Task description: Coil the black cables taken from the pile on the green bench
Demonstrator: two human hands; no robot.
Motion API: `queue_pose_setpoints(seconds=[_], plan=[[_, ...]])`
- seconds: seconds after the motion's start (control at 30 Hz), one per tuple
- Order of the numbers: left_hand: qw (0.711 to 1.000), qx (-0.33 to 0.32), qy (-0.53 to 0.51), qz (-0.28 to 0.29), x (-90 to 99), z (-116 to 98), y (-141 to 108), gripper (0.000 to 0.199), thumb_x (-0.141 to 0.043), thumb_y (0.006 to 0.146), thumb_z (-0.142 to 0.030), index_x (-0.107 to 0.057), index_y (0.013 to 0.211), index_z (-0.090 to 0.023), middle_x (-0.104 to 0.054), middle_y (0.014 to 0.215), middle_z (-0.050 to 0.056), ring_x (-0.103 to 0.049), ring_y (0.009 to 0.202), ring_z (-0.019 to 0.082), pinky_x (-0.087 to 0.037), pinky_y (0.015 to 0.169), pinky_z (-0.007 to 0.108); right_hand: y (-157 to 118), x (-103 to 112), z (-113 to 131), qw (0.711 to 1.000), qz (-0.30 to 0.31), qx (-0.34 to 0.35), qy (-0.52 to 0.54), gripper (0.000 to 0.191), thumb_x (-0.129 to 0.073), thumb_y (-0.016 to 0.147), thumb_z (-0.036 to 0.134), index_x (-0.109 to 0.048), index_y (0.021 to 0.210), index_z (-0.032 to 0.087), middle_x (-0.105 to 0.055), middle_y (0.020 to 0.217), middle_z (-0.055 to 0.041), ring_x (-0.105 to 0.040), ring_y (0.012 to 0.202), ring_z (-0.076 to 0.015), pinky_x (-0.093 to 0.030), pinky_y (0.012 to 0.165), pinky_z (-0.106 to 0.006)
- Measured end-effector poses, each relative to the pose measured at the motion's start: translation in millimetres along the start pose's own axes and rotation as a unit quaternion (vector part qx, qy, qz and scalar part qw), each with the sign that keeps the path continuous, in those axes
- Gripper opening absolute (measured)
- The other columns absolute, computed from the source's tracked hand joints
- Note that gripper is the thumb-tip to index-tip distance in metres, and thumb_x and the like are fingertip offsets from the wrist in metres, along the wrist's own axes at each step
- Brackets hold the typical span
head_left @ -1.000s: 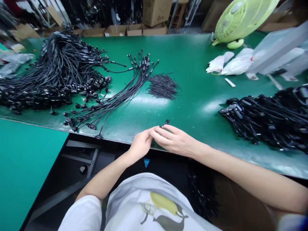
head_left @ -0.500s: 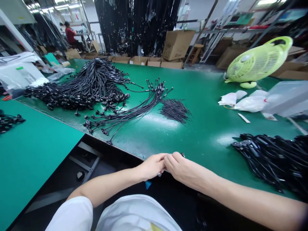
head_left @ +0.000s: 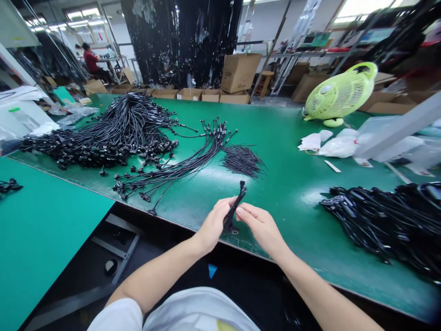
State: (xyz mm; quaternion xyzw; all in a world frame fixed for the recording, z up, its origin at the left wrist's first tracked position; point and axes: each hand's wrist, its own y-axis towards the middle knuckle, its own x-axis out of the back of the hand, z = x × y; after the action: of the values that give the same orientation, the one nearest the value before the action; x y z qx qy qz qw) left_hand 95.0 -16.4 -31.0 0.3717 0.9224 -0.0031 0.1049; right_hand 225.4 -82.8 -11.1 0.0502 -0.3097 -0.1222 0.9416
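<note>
A folded black cable [head_left: 234,207] stands upright between my hands at the near edge of the green table, a dark connector at its top and another at its foot. My left hand [head_left: 214,226] is closed around its left side. From the right, my right hand [head_left: 263,229] pinches at its middle with thumb and fingers together; whatever small piece is between those fingertips is hidden. Just beyond lies a heap of short thin black ties [head_left: 243,161]. Left of that, a loose row of black cables [head_left: 179,165] with connectors at both ends is spread out.
A big pile of black cables [head_left: 127,119] covers the table's left rear. Bundled coiled cables [head_left: 379,220] lie at right, below white wrapped packets [head_left: 339,146] and a lime-green fan [head_left: 339,94]. Cardboard boxes [head_left: 241,73] stand behind the table; a person in red [head_left: 90,59] sits far back.
My hands have lifted from below the table edge and moved apart slightly, bringing the folded cable into sight. The camera view has shifted a little to the right.
</note>
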Motion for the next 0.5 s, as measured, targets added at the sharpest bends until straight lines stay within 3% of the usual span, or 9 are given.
queue_pose_setpoints(seconds=[0.1, 0.2, 0.3, 0.37, 0.5], plan=[[1.0, -0.006, 0.016, 0.008, 13.2, -9, 0, 0.042, -0.038, 0.096, -0.04, -0.072, 0.09, -0.017, -0.061, 0.116, 0.009, -0.051, 0.117, 0.024, -0.035, 0.108, 0.039, -5, 0, -2, 0.992, 0.07, -0.027, 0.106, 0.04, -0.044, 0.091, 0.047, -0.05, 0.063, 0.018, -0.05, 0.06, 0.0009, -0.045, 0.058, -0.0133, -0.035, 0.057, -0.025], [0.994, -0.027, 0.103, 0.02, 19.0, -14, -7, 0.054, -0.041, 0.095, -0.048, -0.069, 0.063, -0.016, -0.058, 0.101, 0.008, -0.052, 0.106, 0.022, -0.037, 0.103, 0.036, -9, 11, -6, 0.997, 0.059, -0.016, 0.047, 0.039, -0.045, 0.091, 0.043, -0.052, 0.062, 0.018, -0.053, 0.061, 0.0, -0.049, 0.061, -0.0139, -0.036, 0.059, -0.025], [0.984, -0.013, 0.164, 0.065, 16.3, -7, -10, 0.052, -0.048, 0.091, -0.056, -0.074, 0.069, -0.017, -0.053, 0.09, 0.006, -0.052, 0.092, 0.019, -0.04, 0.094, 0.033, -12, 19, -6, 0.996, -0.058, 0.024, -0.062, 0.033, -0.044, 0.093, 0.034, -0.054, 0.066, 0.019, -0.057, 0.064, -0.0011, -0.051, 0.061, -0.0141, -0.037, 0.06, -0.025], [0.989, 0.041, 0.124, 0.065, 13.2, 1, -6, 0.06, -0.042, 0.089, -0.065, -0.075, 0.079, -0.016, -0.053, 0.082, 0.005, -0.052, 0.083, 0.018, -0.043, 0.086, 0.032, -17, 15, -2, 0.982, -0.108, 0.082, -0.129, 0.031, -0.042, 0.095, 0.028, -0.056, 0.069, 0.019, -0.06, 0.066, -0.0024, -0.052, 0.063, -0.0143, -0.037, 0.061, -0.026], [0.99, 0.136, -0.035, 0.022, 14.5, 3, 5, 0.076, -0.028, 0.087, -0.074, -0.073, 0.09, -0.013, -0.058, 0.074, 0.005, -0.051, 0.071, 0.016, -0.045, 0.073, 0.03, -25, -9, 5, 0.973, -0.055, 0.151, -0.162, 0.033, -0.039, 0.097, 0.025, -0.058, 0.072, 0.018, -0.063, 0.07, -0.0041, -0.053, 0.067, -0.0151, -0.038, 0.065, -0.027]])
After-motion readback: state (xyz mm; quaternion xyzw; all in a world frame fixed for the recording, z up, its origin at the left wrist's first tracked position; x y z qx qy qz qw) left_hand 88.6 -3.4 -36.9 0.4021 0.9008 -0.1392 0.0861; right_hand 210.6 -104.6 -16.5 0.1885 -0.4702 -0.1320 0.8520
